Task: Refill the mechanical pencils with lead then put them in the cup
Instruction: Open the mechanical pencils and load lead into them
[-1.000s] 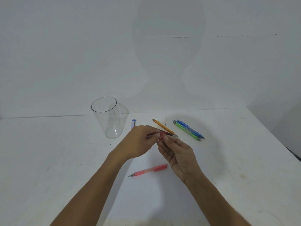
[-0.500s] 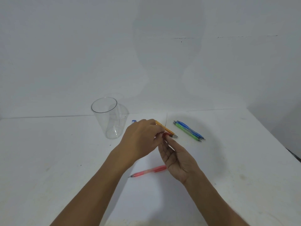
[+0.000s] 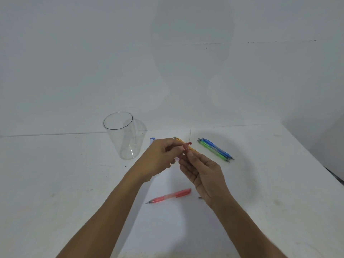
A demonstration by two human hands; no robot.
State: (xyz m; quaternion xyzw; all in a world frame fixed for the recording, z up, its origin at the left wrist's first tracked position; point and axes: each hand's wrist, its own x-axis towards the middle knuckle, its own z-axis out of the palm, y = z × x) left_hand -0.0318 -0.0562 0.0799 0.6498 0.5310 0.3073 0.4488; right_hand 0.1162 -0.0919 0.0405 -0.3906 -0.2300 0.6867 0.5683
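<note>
A small red pencil part (image 3: 187, 146) is held above the table between both hands. My right hand (image 3: 202, 174) pinches it from below with thumb and fingertips. My left hand (image 3: 160, 157) has its fingers curled at the part's left end; what lies inside them is hidden. The red pencil body (image 3: 171, 196) lies on the table below the hands, tip to the left. An orange pencil (image 3: 178, 140) shows behind the hands. A green pencil (image 3: 212, 150) and a blue pencil (image 3: 216, 147) lie side by side to the right. The clear cup (image 3: 122, 135) stands upright at the left.
A small blue and white lead case (image 3: 152, 139) lies between the cup and my left hand, mostly hidden. A tiny dark piece (image 3: 200, 197) lies on the white table (image 3: 55, 174) by my right wrist. The white wall stands close behind, and the table's right edge slants down.
Both hands stayed together over the table's middle. My right hand turned more upright and the red part now stands up between the fingertips. Everything on the table kept its place.
</note>
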